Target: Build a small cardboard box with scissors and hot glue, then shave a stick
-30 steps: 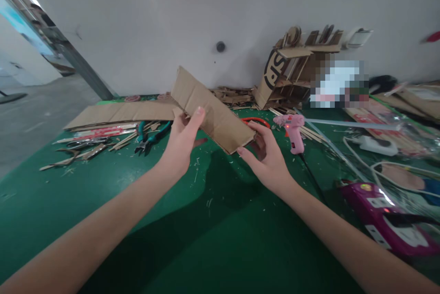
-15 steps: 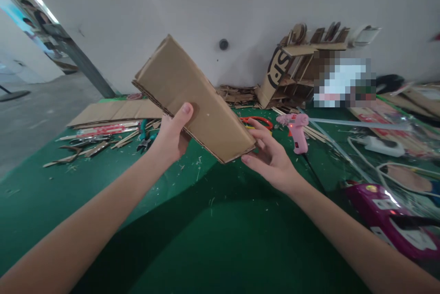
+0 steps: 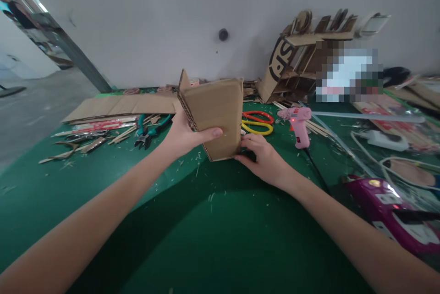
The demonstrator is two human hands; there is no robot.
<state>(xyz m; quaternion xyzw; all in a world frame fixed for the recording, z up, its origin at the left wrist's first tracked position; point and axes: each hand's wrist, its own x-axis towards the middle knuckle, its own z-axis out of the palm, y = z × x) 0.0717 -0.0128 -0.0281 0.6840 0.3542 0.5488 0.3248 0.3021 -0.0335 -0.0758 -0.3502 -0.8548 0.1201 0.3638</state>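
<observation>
A folded piece of brown cardboard (image 3: 216,106) is held above the green table, its broad face toward me and a side flap standing up at its left. My left hand (image 3: 189,131) grips its left edge, thumb flat across the front and the other fingers hidden behind. At the lower right corner, my right hand (image 3: 261,154) pinches the cardboard between thumb and curled fingers. Just behind the right hand lie scissors with red and yellow handles (image 3: 257,128), partly covered. To the right, a pink hot glue gun (image 3: 299,124) stands with its light on.
Teal-handled pliers (image 3: 146,135), wooden sticks and a flat cardboard sheet (image 3: 113,106) lie at the left. Against the wall stands a cardboard shelf (image 3: 285,64). A purple device (image 3: 388,211), a white power strip (image 3: 387,140) and cables occupy the right side of the green table (image 3: 213,230).
The cardboard has come down and turned from a slant to nearly upright, showing its left flap. My right hand has closed more on the lower right corner.
</observation>
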